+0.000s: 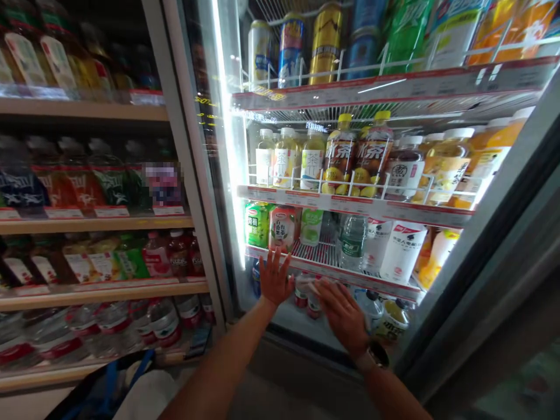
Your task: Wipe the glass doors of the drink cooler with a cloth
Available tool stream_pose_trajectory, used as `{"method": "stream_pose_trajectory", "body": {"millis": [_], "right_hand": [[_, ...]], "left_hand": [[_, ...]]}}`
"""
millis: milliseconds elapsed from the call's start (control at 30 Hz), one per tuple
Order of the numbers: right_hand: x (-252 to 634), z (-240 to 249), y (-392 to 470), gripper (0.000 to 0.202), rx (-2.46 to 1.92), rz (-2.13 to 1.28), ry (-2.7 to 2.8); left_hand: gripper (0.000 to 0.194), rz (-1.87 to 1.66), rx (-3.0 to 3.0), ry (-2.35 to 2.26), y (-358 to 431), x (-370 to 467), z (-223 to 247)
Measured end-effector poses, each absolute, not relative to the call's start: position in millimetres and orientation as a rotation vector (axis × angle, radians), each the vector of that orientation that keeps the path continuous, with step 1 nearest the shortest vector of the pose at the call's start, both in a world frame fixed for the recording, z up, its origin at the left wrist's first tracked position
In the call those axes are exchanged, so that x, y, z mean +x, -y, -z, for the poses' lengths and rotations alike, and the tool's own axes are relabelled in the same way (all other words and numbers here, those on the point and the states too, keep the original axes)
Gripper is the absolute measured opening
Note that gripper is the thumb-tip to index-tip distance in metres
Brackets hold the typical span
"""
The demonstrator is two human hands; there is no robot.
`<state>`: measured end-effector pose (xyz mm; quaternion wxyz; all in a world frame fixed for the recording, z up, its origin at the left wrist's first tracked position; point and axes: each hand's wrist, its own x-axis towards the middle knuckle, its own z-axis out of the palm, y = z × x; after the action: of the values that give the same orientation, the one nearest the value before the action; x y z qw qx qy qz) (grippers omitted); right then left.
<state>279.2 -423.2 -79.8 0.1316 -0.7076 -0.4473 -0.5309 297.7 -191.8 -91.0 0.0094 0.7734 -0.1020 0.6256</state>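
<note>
My left hand (275, 279) is raised before the lower shelf edge (315, 265) of a lit drinks cooler, fingers spread and nothing held. It is just below a red carton (282, 229) and a green carton (256, 224). To its right, my right hand (339, 306) reaches inward with fingers stretched out. Something small and pale shows by its fingertips; whether the hand holds it is unclear. Small bottles with red labels (312, 306) stand behind, between the hands. A clear water bottle (353, 240) stands on the shelf above my right hand.
Upper cooler shelves carry cans (326, 44) and tea bottles (339, 153). The cooler's frame (472, 233) slants along the right. Wooden shelves (100, 224) full of bottles stand at the left, with a dark bag with blue straps (109, 385) below.
</note>
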Motion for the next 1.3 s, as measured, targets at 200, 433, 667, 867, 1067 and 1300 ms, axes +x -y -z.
{"method": "stream_pose_trajectory", "body": {"millis": [200,433,667,867,1067,1300], "right_hand": [[282,61,442,0.057,-2.035,1.719,0.908],[276,149,394,0.036,-2.016,1.375,1.518],[278,116,396,0.040,-2.051,1.448,1.421],[280,83,407,0.040,-2.085,1.553,1.165],[275,160,377,0.034,-2.060,1.322,1.559],[279,105,396,0.038,-2.053,1.445,1.413]], "left_hand": [[0.071,-1.953,2.422,0.293,194,298,91],[0.071,-1.943,2.420,0.306,194,295,88],[0.068,-1.952,2.412,0.318,193,295,89],[0.064,-1.935,2.408,0.316,193,298,92],[0.064,-1.883,2.508,0.254,189,300,98],[0.065,-1.917,2.452,0.288,189,301,98]]}}
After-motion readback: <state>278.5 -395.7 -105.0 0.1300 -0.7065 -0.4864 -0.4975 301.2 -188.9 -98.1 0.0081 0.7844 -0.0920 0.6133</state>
